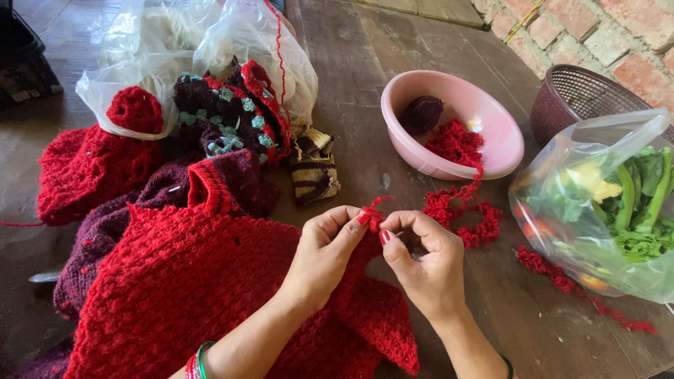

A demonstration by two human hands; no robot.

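Observation:
A large red knitted piece (189, 288) lies on the wooden table (351, 91) in front of me. My left hand (324, 254) pinches its upper edge between thumb and forefinger. My right hand (421, 260) pinches a crinkled red yarn strand (449, 207) just beside that spot. The strand runs in loose curls to the right and up into a pink bowl (498, 119), which holds more red yarn and a dark maroon yarn ball (421, 114).
Maroon and red knitted pieces (210, 189) lie heaped at left, partly in a clear plastic bag (232, 35). A striped knit (314, 168) lies centre. At right sit a bag of vegetables (604, 203) and a maroon basket (576, 95) by a brick wall.

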